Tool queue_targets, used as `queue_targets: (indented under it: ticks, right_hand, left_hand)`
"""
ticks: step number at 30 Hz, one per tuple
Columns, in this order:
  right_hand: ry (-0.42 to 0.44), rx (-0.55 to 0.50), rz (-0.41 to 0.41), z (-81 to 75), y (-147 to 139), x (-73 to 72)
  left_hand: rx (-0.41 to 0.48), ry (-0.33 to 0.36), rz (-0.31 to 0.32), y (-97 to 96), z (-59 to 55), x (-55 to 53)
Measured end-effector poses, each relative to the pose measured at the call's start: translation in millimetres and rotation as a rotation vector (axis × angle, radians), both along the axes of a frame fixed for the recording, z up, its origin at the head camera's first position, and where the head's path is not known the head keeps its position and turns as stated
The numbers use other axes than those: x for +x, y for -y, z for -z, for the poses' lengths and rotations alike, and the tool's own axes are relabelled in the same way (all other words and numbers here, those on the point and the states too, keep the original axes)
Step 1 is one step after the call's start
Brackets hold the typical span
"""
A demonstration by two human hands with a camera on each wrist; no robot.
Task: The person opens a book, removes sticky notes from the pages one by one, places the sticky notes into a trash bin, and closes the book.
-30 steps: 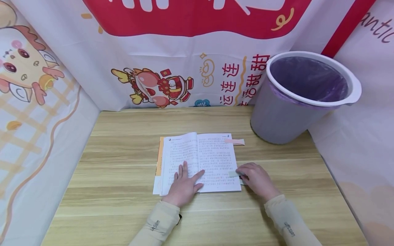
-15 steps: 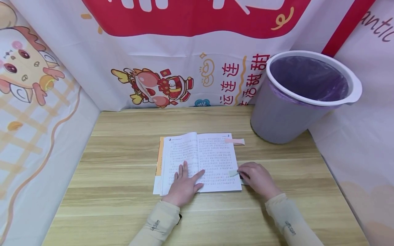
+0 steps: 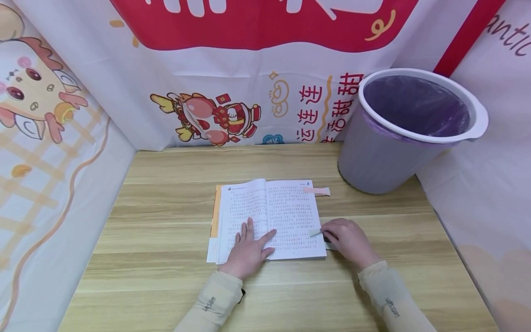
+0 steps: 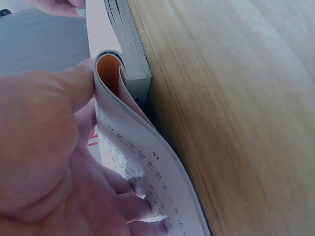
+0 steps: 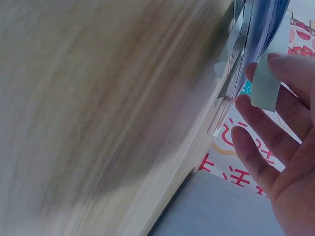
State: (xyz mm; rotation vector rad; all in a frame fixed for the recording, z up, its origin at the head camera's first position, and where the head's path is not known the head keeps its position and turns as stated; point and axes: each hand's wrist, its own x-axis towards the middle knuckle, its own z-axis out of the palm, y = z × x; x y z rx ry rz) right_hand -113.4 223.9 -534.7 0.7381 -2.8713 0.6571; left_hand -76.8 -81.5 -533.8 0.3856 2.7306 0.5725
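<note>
An open book (image 3: 290,207) with printed text lies on the wooden table. My left hand (image 3: 246,253) rests on it with spread fingers, mostly over the left page and across the gutter; the left wrist view shows the thumb at the curved spine (image 4: 109,73). At the right page's edge my right hand (image 3: 346,240) pinches a pale green sticky tab (image 5: 266,86) between thumb and forefinger, the other fingers loosely bent. The tab's left end overlaps the page in the head view. A pink tab (image 3: 317,190) sticks out near the page's top right corner.
A grey bin (image 3: 369,157) with a purple liner stands at the back right of the table (image 3: 166,240). Printed cloth hangs (image 3: 232,69) behind and on both sides. More tabs (image 5: 227,73) stick out of the book's edge below the right hand.
The right hand has shifted very slightly right, and the green tab it pinches has lifted and tilted off the page. The left hand and the book stay put.
</note>
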Motion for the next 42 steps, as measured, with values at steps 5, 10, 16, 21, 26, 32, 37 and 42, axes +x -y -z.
queue_targets:
  ticks: [5,10,16,21,26,32,37,42]
  right_hand:
    - [-0.009,-0.010,0.027,-0.8,-1,1.1]
    - [-0.031,-0.038,0.063,-1.4,-3,3.2]
    - [-0.010,-0.055,0.114,-2.9,-8,6.4]
    - [0.029,-0.058,0.148,-6.5,-10,10.9]
    - [0.031,-0.066,0.166,-9.1,-13,15.1]
    - [-0.003,-0.082,0.178,-12.7,-17,18.7]
    - [-0.103,-0.095,0.149,-17.8,-23,20.0]
    - [-0.264,-0.144,0.108,-25.1,-32,17.8]
  left_hand:
    - [0.005,-0.001,0.001,-0.3,0.0,0.2]
    - [0.010,0.000,-0.001,-0.6,-0.5,0.5]
    - [0.011,-0.001,0.000,-0.8,-1.5,1.2]
    - [0.013,-0.007,-0.001,-0.9,-2.0,1.9]
    - [0.013,-0.014,-0.003,-1.0,-2.0,2.3]
    - [0.008,-0.021,-0.002,-1.0,-1.4,2.6]
    - [0.008,-0.024,-0.001,-0.4,0.2,2.1]
    - [0.008,-0.021,-0.003,0.4,1.7,1.9]
